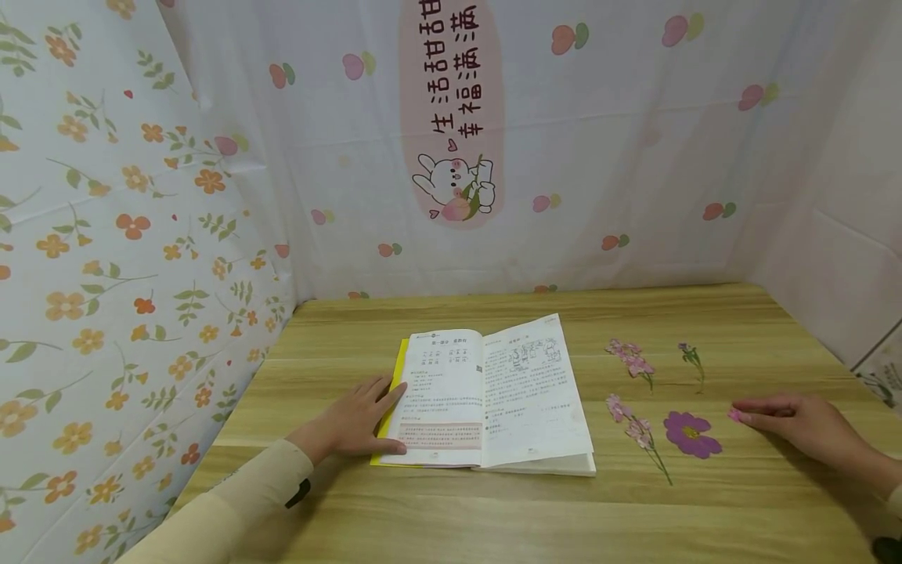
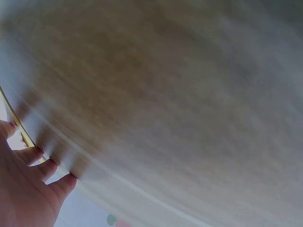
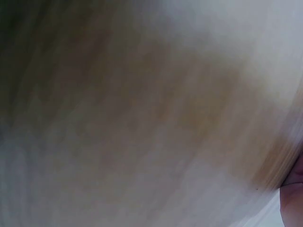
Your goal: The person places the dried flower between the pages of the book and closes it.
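Note:
An open book [image 1: 444, 392] with printed pages and a yellow cover edge lies on the wooden table. My left hand [image 1: 359, 419] rests at its left edge, thumb and index finger on the page margin. The left wrist view has the same hand [image 2: 33, 184] with spread fingers, fingertips down at the tabletop. On the far right, my right hand [image 1: 810, 431] pinches a small pink flower [image 1: 735, 414] between thumb and fingers. Just left of it lies a flat purple flower [image 1: 692, 435] with a yellow centre. Only a sliver of the right hand [image 3: 291, 203] enters the right wrist view.
Two pink flower sprigs, one upper [image 1: 630, 360] and one lower [image 1: 640, 435], lie right of the book. A small bluish flower on a green stem [image 1: 693, 364] is beyond the purple one. A patterned cloth [image 1: 599, 157] hangs behind the table [image 1: 338, 509].

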A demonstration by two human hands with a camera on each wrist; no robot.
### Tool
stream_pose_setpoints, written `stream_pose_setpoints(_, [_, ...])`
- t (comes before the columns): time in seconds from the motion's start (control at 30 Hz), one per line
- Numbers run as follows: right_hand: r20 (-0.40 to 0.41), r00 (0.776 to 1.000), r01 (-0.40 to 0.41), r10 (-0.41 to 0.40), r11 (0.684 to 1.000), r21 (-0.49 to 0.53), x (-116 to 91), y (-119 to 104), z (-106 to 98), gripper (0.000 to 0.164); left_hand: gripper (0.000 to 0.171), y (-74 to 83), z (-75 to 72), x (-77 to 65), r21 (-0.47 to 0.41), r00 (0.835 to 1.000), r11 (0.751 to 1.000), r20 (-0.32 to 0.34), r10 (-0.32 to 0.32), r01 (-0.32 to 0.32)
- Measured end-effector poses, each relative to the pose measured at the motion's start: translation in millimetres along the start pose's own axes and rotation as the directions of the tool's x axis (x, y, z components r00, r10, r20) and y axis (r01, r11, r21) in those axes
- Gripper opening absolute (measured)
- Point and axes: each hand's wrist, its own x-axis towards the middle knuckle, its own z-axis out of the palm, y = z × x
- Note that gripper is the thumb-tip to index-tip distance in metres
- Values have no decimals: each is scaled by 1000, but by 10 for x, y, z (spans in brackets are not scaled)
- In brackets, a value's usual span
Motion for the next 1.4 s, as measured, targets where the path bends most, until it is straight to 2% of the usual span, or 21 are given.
stream_pose_setpoints(0.23, [-10, 1000, 1, -1, 1000, -5, -10, -9, 2, 41, 104, -3, -2, 0, -3, 1000, 1000, 7, -7, 7])
stream_pose_setpoints(0.33, [1, 1000, -26, 26, 1000, 15, -17, -10, -9, 45, 104, -2, -3, 1, 2, 1000, 1000, 10, -4, 4])
stream_pose_setpoints(0.43, [50, 995, -88, 84, 992, 91, -7, -26, -56, 55, 104, 0, -6, -2, 2, 1000, 1000, 16, -3, 3])
stream_pose_setpoints(0.53, [99, 986, -150, 133, 970, 194, 33, -81, -115, 65, 104, -1, -8, -9, -1, 1000, 1000, 17, -4, 4])
stream_pose_setpoints(0.63, [120, 985, -151, 121, 947, 284, 78, -187, -158, 68, 104, -4, -15, -15, -2, 1000, 1000, 11, -5, 5])
stream_pose_setpoints(0.73, [143, 987, -133, 79, 897, 423, 118, -324, -183, 59, 104, -2, -24, -18, -4, 1000, 1000, 9, -4, 4])
stream_pose_setpoints(0.9, [193, 981, -136, 7, 731, 668, 161, -563, -213, 21, 104, 10, -34, -17, -4, 1000, 1000, 16, 1, -1])
stream_pose_setpoints(0.93, [199, 980, -134, -9, 711, 691, 170, -618, -216, 18, 104, 13, -37, -17, -5, 1000, 1000, 16, 2, -2])
stream_pose_setpoints(1.07, [218, 972, -120, -85, 619, 776, 228, -843, -210, 22, 103, 24, -48, -20, -4, 1000, 1000, 14, 3, -3])
stream_pose_setpoints(1.13, [215, 971, -113, -106, 589, 800, 267, -968, -190, 23, 103, 28, -54, -23, -6, 1000, 1000, 18, 3, -3])
stream_pose_setpoints(1.2, [218, 969, -120, -119, 543, 831, 308, -1099, -171, 22, 103, 28, -53, -25, -5, 1000, 1000, 22, 1, 0])
stream_pose_setpoints(1.3, [227, 967, -137, -115, 517, 845, 369, -1342, -144, 20, 104, 22, -47, -22, -2, 1000, 1000, 22, -2, 2])
stream_pose_setpoints(1.37, [239, 964, -149, -114, 515, 844, 414, -1514, -120, 18, 104, 19, -45, -20, 1, 1000, 1000, 21, -3, 3])
stream_pose_setpoints(1.4, [246, 962, -152, -115, 524, 838, 436, -1601, -102, 16, 104, 17, -43, -18, 3, 1000, 1000, 20, -3, 3])
